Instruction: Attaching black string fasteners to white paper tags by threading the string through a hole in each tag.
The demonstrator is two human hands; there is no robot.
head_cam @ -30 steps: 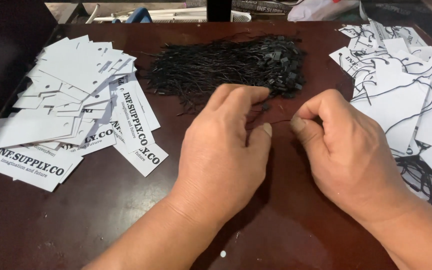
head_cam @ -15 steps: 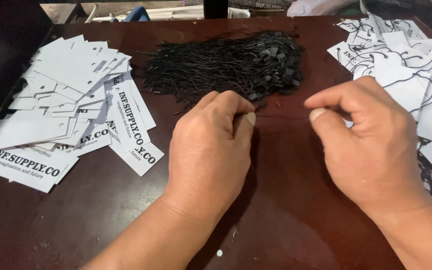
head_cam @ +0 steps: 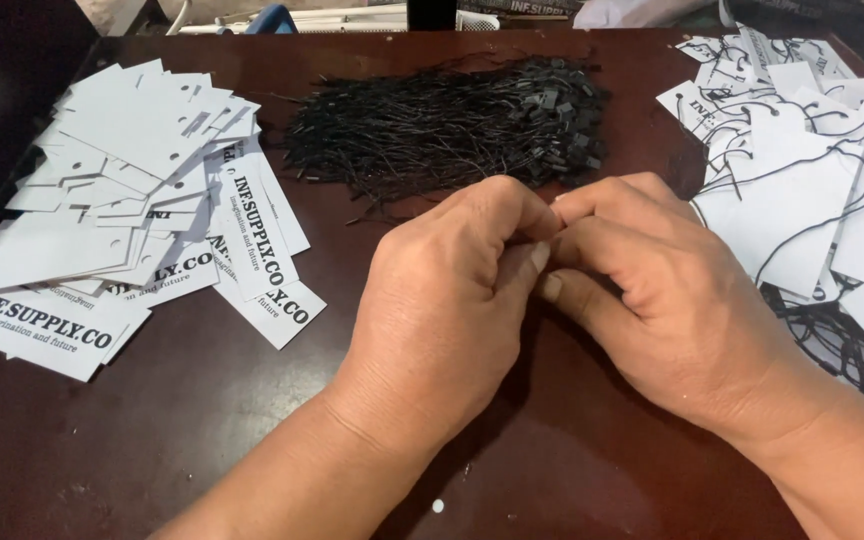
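My left hand [head_cam: 442, 310] and my right hand [head_cam: 672, 310] meet at the middle of the dark brown table [head_cam: 202, 430]. Their fingertips are pinched together just in front of a heap of black cords [head_cam: 442, 125]. A thin black cord is gripped between the fingers of both hands, almost wholly hidden by them. Neither hand touches a paper tag.
A loose pile of white paper tags [head_cam: 132, 200] with black print lies at the left. At the right lies a pile of white tags with black cords threaded through them [head_cam: 812, 180]. Clutter stands beyond the table's far edge.
The hands were apart with a cord stretched between them. The right hand has moved left and the fingertips of both hands now touch.
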